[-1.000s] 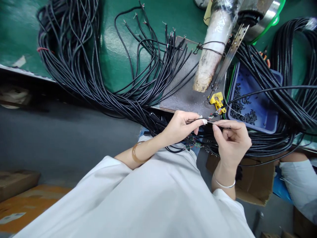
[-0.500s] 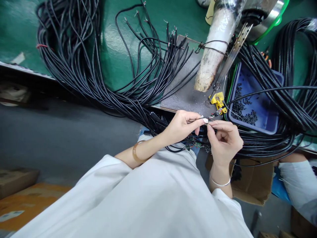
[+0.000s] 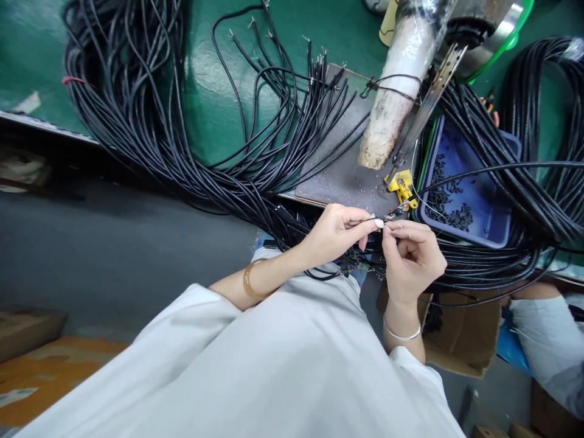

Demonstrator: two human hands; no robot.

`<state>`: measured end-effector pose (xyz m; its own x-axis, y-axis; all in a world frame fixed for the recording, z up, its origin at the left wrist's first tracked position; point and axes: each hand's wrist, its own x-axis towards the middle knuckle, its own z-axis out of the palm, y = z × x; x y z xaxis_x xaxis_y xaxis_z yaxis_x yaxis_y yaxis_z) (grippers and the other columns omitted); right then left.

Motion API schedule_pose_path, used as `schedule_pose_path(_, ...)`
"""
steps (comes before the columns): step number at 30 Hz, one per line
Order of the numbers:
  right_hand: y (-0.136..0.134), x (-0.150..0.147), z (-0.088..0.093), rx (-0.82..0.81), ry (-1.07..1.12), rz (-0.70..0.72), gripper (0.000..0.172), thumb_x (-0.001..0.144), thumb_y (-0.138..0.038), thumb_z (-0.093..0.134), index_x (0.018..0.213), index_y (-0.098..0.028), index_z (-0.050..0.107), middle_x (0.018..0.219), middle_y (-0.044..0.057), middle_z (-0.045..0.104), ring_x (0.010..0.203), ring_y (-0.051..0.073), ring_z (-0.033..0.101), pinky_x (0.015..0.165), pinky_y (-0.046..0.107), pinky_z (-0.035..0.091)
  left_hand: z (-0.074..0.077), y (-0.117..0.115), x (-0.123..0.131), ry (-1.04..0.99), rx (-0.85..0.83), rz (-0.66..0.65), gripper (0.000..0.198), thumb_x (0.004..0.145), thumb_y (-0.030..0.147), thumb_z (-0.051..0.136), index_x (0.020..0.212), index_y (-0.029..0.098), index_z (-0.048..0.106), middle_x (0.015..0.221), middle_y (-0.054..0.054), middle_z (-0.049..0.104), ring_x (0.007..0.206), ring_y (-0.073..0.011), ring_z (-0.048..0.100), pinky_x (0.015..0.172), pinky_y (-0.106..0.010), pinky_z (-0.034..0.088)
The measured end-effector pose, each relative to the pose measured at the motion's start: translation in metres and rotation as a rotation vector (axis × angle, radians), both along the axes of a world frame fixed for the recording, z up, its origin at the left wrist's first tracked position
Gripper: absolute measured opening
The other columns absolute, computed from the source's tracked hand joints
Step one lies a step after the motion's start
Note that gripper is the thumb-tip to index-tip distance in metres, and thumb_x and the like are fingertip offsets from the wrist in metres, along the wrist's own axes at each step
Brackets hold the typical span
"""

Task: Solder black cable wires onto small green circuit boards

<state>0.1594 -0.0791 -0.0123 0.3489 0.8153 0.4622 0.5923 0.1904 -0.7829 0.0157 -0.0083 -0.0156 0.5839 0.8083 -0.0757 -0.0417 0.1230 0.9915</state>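
Note:
My left hand (image 3: 342, 230) pinches the end of a thin black cable between thumb and fingers, just past the bench's front edge. Close beside it, fingertips almost touching, my right hand (image 3: 413, 252) is closed in a pinch at the cable's end; what lies between those fingers is too small to make out. Behind the fingertips a yellow clip (image 3: 401, 186) sits at the edge of a dark board (image 3: 335, 161), with a wire end at it. Small green circuit boards (image 3: 360, 266) on wires hang below my hands, above my lap.
A large bundle of black cables (image 3: 150, 146) covers the left bench. A soldering iron (image 3: 422, 109) and a white wrapped tube (image 3: 387, 115) reach down over the board. To the right are a blue tray (image 3: 490, 210) of small black parts, more cables and another person's sleeve (image 3: 547, 340).
My right hand has shifted very slightly at the fingertips. The left hand keeps its pinch on the cable, and the view has moved a little.

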Motion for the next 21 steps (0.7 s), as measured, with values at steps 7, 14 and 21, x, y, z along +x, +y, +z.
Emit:
schedule_pose_path(7, -0.0021, 0.0011, -0.0019, -0.012, -0.027, -0.006, 0.011, 0.087, -0.017, 0.071, 0.083, -0.021, 0.062, 0.09, 0.0, 0.072, 0.048, 0.003, 0.042, 0.044, 0.024, 0.028, 0.0016, 0.0007, -0.0002, -0.016, -0.013, 0.018, 0.048, 0.094, 0.04, 0.061, 0.056, 0.011, 0.062, 0.055, -0.001, 0.057, 0.052, -0.007, 0.045, 0.054, -0.022, 0.034)
schedule_pose_path(14, -0.0006, 0.0009, -0.0023, 0.006, -0.108, -0.024, 0.01, 0.087, -0.016, 0.07, 0.085, -0.022, 0.062, 0.092, 0.0, 0.072, 0.048, 0.004, 0.042, 0.044, 0.024, 0.03, -0.0012, -0.0006, -0.0012, 0.001, -0.008, 0.001, 0.047, 0.095, 0.041, 0.059, 0.058, 0.012, 0.063, 0.056, -0.002, 0.061, 0.053, -0.0083, 0.047, 0.056, -0.023, 0.037)
schedule_pose_path(21, 0.001, 0.0059, 0.006, 0.039, -0.356, 0.051, 0.019, 0.085, -0.008, 0.07, 0.093, -0.024, 0.066, 0.092, -0.001, 0.075, 0.058, 0.007, 0.058, 0.055, 0.024, 0.046, -0.0016, -0.0012, -0.0009, -0.019, -0.016, -0.028, 0.047, 0.093, 0.042, 0.063, 0.057, 0.012, 0.063, 0.057, -0.001, 0.059, 0.055, -0.0084, 0.046, 0.057, -0.023, 0.037)
